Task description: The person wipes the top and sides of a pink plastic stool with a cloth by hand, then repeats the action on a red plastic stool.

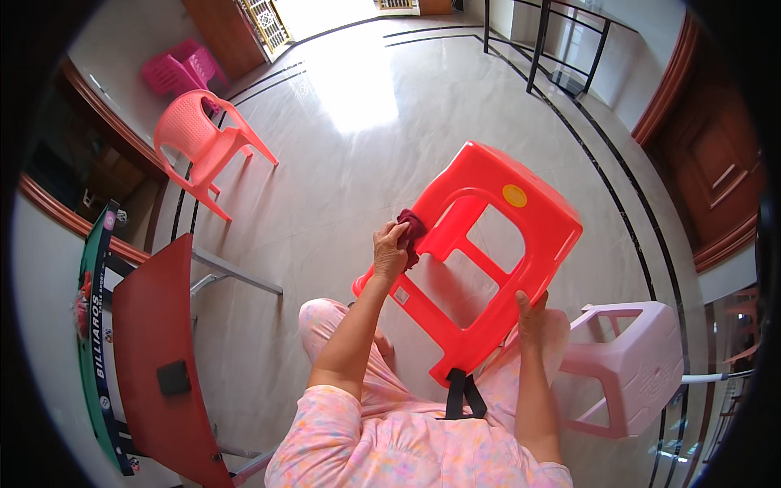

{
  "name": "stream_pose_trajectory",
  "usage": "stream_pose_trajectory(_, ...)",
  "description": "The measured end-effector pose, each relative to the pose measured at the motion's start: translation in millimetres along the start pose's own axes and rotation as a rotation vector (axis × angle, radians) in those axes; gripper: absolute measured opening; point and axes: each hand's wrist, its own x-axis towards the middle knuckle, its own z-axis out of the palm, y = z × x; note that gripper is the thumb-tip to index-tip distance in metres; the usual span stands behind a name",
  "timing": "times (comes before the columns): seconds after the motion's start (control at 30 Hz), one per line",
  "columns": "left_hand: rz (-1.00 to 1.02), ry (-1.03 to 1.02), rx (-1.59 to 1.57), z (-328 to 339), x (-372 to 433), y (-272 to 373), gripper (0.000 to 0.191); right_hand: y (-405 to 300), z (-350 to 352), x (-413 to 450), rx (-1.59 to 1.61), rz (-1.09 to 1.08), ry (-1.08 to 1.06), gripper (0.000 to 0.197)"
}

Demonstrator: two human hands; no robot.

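A red plastic stool is tilted on its side in front of me, its legs pointing down and left towards my lap. On its side are a round yellow sticker and a small white label. My left hand grips a dark red cloth and presses it against the edge of the stool's left leg. Lower right, my right hand holds the stool's other leg, the thumb on the near face and the fingers partly hidden behind. A black strap hangs at my waist, just below the stool.
A pale pink plastic stool stands close on my right. To the left are a red-topped table with a dark object on it and a toy billiards table. Farther off stand a salmon plastic armchair, magenta chairs and a black metal frame.
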Motion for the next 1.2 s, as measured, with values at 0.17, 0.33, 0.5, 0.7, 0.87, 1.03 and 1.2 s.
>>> stream_pose_trajectory(0.17, -0.100, -0.071, 0.053, -8.5, -22.2, -4.6, 0.035, -4.8, -1.6, -1.0, 0.043, -0.034, 0.007, 0.076)
stream_pose_trajectory(0.33, -0.240, -0.051, 0.162, -3.4, -53.4, 0.2, 0.028, -7.1, 6.2, -3.1, 0.008, -0.052, -0.007, 0.078)
stream_pose_trajectory(0.5, -0.147, -0.201, 0.268, 14.8, -105.0, 30.3, 0.023, -10.3, 7.0, -4.2, 0.048, -0.040, 0.003, 0.079)
stream_pose_trajectory(0.7, -0.077, -0.424, 0.198, 31.5, -163.7, 120.5, 0.021, -6.3, 6.7, 0.4, 0.057, -0.052, 0.055, 0.082)
stream_pose_trajectory(0.87, -0.179, -0.412, -0.256, 26.6, -165.3, 86.3, 0.020, -11.7, 14.8, 3.2, 0.117, -0.063, -0.028, 0.082)
stream_pose_trajectory(1.03, -0.742, -0.331, -0.978, -25.2, -91.4, 87.7, 0.016, -9.1, 7.3, 12.4, 0.133, -0.073, 0.021, 0.080)
stream_pose_trajectory(1.2, -0.621, 0.259, -1.008, -39.0, -41.6, 42.8, 0.014, 5.2, 4.2, 22.6, 0.170, -0.075, 0.030, 0.079)
